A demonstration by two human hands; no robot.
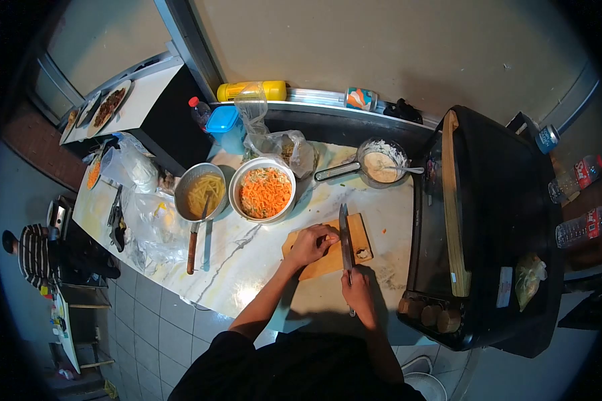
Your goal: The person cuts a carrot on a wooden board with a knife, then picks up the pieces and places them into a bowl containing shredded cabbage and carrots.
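My right hand is closed round the handle of a long kitchen knife. Its blade points away from me across a wooden cutting board. On the board's left side, my left hand has its fingers curled together close to the blade. What those fingers press on is too small and covered to name. A little pale food scrap lies right of the blade. Beyond my left hand stands a white tub filled with shredded orange and pale vegetables.
Left of the tub sits a pot of pale strips in liquid, its wooden handle toward me. A pan with batter and a spoon is at the back. A large black appliance bounds the right. Plastic bags lie left; a person stands far left.
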